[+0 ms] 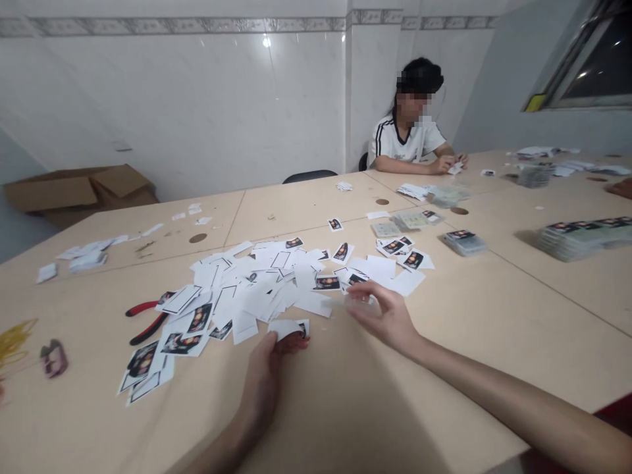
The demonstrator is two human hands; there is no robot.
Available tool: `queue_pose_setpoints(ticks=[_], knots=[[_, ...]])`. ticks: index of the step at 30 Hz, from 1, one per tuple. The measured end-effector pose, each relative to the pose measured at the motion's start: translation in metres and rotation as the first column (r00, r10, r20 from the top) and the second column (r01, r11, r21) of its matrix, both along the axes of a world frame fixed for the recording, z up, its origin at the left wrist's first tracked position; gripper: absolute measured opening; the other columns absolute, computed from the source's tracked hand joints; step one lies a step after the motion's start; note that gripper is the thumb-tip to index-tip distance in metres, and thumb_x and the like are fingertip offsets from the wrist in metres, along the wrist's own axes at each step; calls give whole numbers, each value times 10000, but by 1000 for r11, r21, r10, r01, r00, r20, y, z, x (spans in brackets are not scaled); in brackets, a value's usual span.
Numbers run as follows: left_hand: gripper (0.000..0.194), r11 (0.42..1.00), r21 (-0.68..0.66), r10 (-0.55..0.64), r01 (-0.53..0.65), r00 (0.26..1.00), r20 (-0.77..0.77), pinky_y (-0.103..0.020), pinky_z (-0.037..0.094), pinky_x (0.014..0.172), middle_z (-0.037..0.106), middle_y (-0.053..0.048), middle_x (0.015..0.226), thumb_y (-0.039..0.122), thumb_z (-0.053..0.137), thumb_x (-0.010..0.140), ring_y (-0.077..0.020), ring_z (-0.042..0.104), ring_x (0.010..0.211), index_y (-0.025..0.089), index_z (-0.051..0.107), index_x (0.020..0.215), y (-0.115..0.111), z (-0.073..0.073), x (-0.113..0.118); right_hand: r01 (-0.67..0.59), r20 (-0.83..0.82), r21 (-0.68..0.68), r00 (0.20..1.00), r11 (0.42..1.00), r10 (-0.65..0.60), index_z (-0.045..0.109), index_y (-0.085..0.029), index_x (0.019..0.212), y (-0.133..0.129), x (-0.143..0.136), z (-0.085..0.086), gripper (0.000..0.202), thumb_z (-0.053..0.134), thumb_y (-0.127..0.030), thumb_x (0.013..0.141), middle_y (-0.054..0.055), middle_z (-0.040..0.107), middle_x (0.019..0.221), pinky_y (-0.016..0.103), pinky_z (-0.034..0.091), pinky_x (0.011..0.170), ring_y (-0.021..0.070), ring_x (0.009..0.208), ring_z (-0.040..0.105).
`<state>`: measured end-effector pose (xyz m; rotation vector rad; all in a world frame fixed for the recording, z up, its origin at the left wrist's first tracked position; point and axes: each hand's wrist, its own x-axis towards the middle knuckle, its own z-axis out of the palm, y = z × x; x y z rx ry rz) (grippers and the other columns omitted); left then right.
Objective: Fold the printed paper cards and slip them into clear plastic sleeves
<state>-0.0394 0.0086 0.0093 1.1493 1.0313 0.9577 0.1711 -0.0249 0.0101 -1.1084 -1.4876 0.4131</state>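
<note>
My left hand [266, 362] pinches a small printed card [287, 328], white with a dark picture at its right end, low over the table. To its right, my right hand [382, 313] is curled with thumb and fingers close together. Something pale and see-through seems to be between its fingertips, too blurred to name. Just beyond both hands spreads a loose heap of paper cards [266, 280], some white side up, others showing a dark picture. Red-and-black handled pliers [148, 322] lie at the heap's left edge, their jaws hidden under cards.
Stacks of clear plastic cases [464, 245] stand to the right, with a longer row [582, 240] farther right. White paper piles [89, 255] and yellow rubber bands [14, 342] lie left. A co-worker [409, 131] sits across the table; a cardboard box [79, 191] is behind it.
</note>
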Motion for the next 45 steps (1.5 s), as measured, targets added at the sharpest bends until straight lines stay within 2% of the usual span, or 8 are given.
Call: queue_pose_setpoints(ticks=[4, 8, 16, 22, 26, 31, 34, 45], knots=[[383, 998, -23, 64, -63, 998, 23, -352, 356, 793, 674, -86, 797, 387, 392, 709, -263, 543, 889, 96, 640, 732, 1, 6, 0, -257, 639, 224, 767, 940, 57, 501, -237, 1055, -11, -5, -3, 279, 461, -229, 779, 14, 605, 737, 298, 370, 715, 148, 772, 528], [370, 995, 15, 92, -94, 988, 122, -350, 379, 745, 670, -92, 807, 397, 426, 683, -281, 539, 902, 95, 630, 749, -1, 9, 1, -424, 761, 67, 607, 903, 228, 406, -162, 1179, -9, -8, -14, 505, 470, -421, 750, 22, 611, 721, 286, 364, 690, 144, 707, 522], [298, 988, 149, -2, -37, 967, 254, -349, 379, 778, 662, -63, 863, 378, 455, 678, -281, 528, 934, 145, 624, 753, -8, 6, -2, -156, 663, -67, 731, 985, 161, 355, -141, 1213, -9, 1, 8, 750, 552, -548, 614, 102, 561, 990, 337, 324, 754, 220, 893, 492], [271, 984, 171, -14, -39, 953, 302, -377, 357, 870, 665, -54, 809, 372, 480, 650, -278, 555, 893, 154, 625, 719, -12, 9, -3, -242, 666, -211, 673, 947, 321, 288, -116, 1257, -2, 5, 3, 891, 604, -562, 554, 137, 485, 1116, 367, 285, 830, 251, 1003, 425], [339, 966, 256, -73, 32, 986, 151, -371, 355, 873, 654, -78, 852, 419, 506, 646, -292, 536, 930, 143, 631, 799, -14, 5, -7, -328, 661, -194, 653, 924, 371, 284, -133, 1252, -3, 2, 0, 860, 636, -501, 559, 112, 497, 1099, 369, 271, 856, 233, 1006, 430], [396, 888, 402, -158, 223, 969, -187, -355, 384, 792, 622, -104, 904, 443, 584, 597, -295, 536, 872, 161, 622, 874, -22, 8, -7, -401, 638, -41, 695, 915, 333, 149, -182, 1287, -13, -6, -2, 941, 624, -536, 556, 127, 444, 1193, 367, 277, 859, 234, 1043, 425], [357, 829, 514, -81, 221, 956, -281, -350, 395, 756, 624, -95, 831, 401, 649, 524, -284, 543, 807, 186, 641, 808, -24, 13, -4, -434, 634, 22, 702, 900, 323, 131, -207, 1281, -16, -12, -7, 897, 576, -569, 591, 94, 517, 1100, 337, 318, 801, 204, 948, 495], [527, 584, 720, 85, 374, 854, -513, -336, 402, 723, 623, -79, 819, 364, 761, 334, -274, 541, 784, 228, 657, 832, -20, 0, -6, -215, 615, 214, 787, 953, 40, 205, -128, 1244, -35, -45, -16, 671, 492, -413, 709, 136, 532, 1017, 349, 419, 697, 225, 870, 508]])
